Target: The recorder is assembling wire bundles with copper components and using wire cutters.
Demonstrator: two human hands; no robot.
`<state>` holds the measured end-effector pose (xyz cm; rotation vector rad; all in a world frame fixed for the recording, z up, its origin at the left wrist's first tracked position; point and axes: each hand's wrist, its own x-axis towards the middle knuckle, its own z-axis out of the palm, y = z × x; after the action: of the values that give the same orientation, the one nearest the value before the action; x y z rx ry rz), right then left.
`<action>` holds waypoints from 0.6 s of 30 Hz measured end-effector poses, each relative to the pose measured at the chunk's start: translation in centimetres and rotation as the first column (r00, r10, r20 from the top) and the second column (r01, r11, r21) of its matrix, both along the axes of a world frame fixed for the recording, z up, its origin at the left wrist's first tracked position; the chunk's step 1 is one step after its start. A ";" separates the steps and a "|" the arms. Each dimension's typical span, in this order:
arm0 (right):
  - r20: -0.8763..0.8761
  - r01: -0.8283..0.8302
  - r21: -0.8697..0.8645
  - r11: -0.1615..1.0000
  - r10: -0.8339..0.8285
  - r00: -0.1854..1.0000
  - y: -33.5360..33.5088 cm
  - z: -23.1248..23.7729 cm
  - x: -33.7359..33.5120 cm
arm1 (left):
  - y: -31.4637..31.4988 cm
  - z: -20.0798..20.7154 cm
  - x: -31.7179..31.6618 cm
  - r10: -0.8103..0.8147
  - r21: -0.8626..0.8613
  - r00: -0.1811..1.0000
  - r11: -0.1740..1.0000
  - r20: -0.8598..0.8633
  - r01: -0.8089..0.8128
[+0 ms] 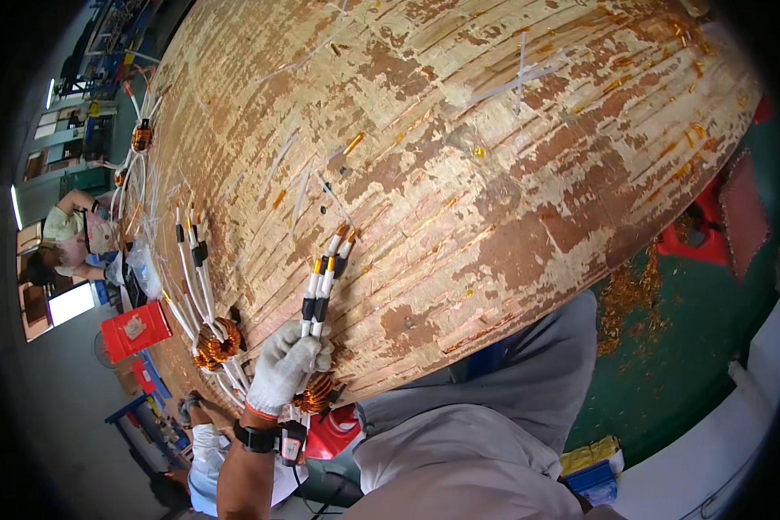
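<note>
My left hand, in a white glove with a dark watch at the wrist, is closed around several white-sleeved wire leads. The leads stick up past my fingers, with black bands along them and amber tips at their ends. Just below the hand sits a copper-wound coil, partly covered by the glove, near the table's front edge. To its left stands another copper coil, its white leads rising in a bundle. My right hand does not show.
The worn wooden table has peeling patches and scattered amber scraps. More coils line its far left side. Red bins stand left. Two people work beyond. Amber scraps litter the green floor near a red dustpan-like container.
</note>
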<state>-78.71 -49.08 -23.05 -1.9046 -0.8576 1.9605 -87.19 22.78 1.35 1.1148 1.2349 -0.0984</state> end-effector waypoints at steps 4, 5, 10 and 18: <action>-0.029 0.043 0.001 0.999 -0.043 0.999 0.7 0.6 0.0 | 0.0 0.8 -0.5 0.050 -0.016 0.998 0.999 -0.047 -0.051; -0.031 0.049 0.002 0.999 -0.049 0.998 0.8 0.8 0.3 | 0.0 0.8 -0.6 0.054 -0.013 0.997 0.998 -0.052 -0.055; -0.009 0.067 0.031 0.997 -0.067 0.998 1.7 -0.1 2.0 | -0.6 1.2 0.3 0.049 0.009 0.999 0.999 0.014 -0.049; 0.149 0.123 0.108 0.987 -0.139 0.979 1.8 -3.4 3.0 | -0.2 1.3 3.8 -0.203 0.227 0.978 0.956 0.056 0.185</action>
<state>-75.69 -47.27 -26.49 -2.0225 -0.8293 1.6811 -83.35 22.56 2.62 1.4202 1.0820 -0.0667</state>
